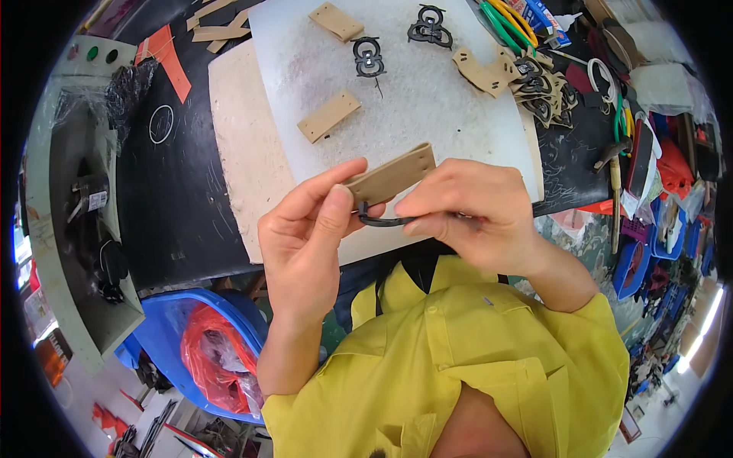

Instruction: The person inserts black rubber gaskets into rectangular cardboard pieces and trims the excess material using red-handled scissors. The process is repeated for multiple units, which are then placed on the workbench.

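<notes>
My left hand (305, 238) is closed on a folded tan strap piece (391, 174) with small punched holes, held up above the board's near edge. Just below the strap, my right hand (481, 217) pinches a black buckle (385, 222); its left end meets the strap's lower edge by my left fingertips. Part of the buckle is hidden by my right fingers. Beyond my hands lie two loose black buckles (368, 57) and separate tan strap pieces (328, 116). To the right, several tan pieces with black buckles (540, 93) sit in a pile.
A whitish board (267, 46) rests over a beige sheet (237, 145) on the black table (179, 198). Green- and yellow-handled tools (504, 23) and a hammer (615, 172) lie right. A blue tub (206, 294) holding red plastic bags stands lower left, near a grey metal tray (72, 252).
</notes>
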`<state>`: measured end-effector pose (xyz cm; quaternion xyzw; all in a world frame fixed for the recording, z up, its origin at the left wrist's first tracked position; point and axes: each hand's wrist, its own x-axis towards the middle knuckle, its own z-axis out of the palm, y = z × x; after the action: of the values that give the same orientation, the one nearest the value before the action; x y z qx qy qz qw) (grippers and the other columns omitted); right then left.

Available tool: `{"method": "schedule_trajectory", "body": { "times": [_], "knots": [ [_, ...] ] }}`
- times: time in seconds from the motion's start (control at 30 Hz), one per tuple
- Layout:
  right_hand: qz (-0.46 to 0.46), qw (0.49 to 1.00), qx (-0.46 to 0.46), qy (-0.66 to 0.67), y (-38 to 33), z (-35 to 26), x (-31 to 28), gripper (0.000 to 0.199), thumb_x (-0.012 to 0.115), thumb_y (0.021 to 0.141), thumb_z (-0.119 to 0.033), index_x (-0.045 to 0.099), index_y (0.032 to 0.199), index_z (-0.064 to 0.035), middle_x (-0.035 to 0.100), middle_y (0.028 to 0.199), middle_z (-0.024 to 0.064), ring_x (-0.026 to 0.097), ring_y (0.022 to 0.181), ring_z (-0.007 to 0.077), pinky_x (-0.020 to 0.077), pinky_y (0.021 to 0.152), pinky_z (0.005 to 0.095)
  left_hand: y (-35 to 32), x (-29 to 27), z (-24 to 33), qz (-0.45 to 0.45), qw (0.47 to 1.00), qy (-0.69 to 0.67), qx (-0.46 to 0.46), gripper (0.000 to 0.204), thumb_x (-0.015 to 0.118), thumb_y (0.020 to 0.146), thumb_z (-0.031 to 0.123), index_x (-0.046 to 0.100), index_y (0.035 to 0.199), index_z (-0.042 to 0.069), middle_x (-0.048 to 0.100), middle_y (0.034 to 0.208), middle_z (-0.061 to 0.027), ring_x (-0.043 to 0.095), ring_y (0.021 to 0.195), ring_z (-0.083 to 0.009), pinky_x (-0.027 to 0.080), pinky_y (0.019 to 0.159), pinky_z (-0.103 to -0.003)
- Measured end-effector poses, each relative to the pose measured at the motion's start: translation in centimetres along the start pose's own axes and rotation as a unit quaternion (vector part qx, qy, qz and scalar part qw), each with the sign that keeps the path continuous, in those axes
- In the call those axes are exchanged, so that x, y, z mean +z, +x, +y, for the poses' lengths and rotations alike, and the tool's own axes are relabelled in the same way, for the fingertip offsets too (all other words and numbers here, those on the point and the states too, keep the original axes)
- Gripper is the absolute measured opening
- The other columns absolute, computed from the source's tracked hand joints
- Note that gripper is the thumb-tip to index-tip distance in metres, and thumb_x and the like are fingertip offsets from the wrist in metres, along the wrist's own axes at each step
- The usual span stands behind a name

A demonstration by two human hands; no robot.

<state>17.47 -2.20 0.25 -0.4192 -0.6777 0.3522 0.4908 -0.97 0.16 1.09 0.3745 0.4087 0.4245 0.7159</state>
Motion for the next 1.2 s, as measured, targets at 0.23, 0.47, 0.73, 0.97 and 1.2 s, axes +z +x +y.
{"method": "schedule_trajectory", "body": {
  "times": [0.23,0.47,0.73,0.97,1.2],
  "knots": [
    [0.058,0.945,0.278,0.166,-0.8,-1.2,-0.6,0.011,0.069,0.078,-0.004,0.064,0.088,-0.0008,0.056,0.070,-0.0048,0.040,0.059,0.0005,0.0326,0.050,0.0175,-1.2,0.7,-0.3,-0.049,0.987,0.128,0.079,0.023,0.056,0.087,-0.001,0.059,0.109,-0.008,0.063,0.100,-0.0133,0.060,0.089,-0.0146,0.048,0.080,-0.025],
    [0.052,0.987,0.131,0.076,-1.4,-0.9,-0.9,0.012,0.072,0.072,-0.001,0.062,0.078,-0.0028,0.059,0.071,-0.0002,0.047,0.056,0.0031,0.0364,0.049,0.0196,-1.0,1.4,-1.9,-0.036,0.990,0.092,0.102,0.019,0.058,0.085,-0.003,0.060,0.103,-0.008,0.064,0.098,-0.0133,0.060,0.090,-0.0147,0.047,0.080,-0.024],
    [0.036,0.990,0.100,-0.087,-2.1,-1.5,-1.0,0.018,0.074,0.066,0.000,0.062,0.079,-0.0026,0.056,0.065,0.0056,0.053,0.052,0.0141,0.0395,0.045,0.0235,-1.2,1.7,-1.9,-0.011,0.999,0.042,-0.012,0.018,0.058,0.088,0.005,0.061,0.100,-0.008,0.065,0.089,-0.0107,0.061,0.076,-0.0116,0.051,0.070,-0.023],
    [0.080,0.985,0.142,-0.062,-2.5,-1.2,-0.3,0.016,0.076,0.069,-0.007,0.062,0.075,-0.0022,0.056,0.065,0.0043,0.048,0.051,0.0102,0.0356,0.045,0.0230,-1.6,2.6,-2.7,0.021,0.997,0.075,0.013,0.018,0.055,0.090,0.008,0.060,0.098,-0.007,0.064,0.085,-0.0106,0.062,0.072,-0.0133,0.053,0.066,-0.027],
    [0.066,0.982,0.175,-0.021,-2.4,-0.6,-0.6,0.021,0.076,0.073,-0.011,0.060,0.083,-0.0013,0.056,0.067,0.0003,0.046,0.053,0.0031,0.0324,0.046,0.0184,-2.1,1.9,-3.0,-0.008,0.984,0.167,0.066,0.017,0.059,0.086,0.001,0.061,0.101,-0.007,0.065,0.087,-0.0096,0.059,0.077,-0.0098,0.049,0.071,-0.023]
  ]
}}
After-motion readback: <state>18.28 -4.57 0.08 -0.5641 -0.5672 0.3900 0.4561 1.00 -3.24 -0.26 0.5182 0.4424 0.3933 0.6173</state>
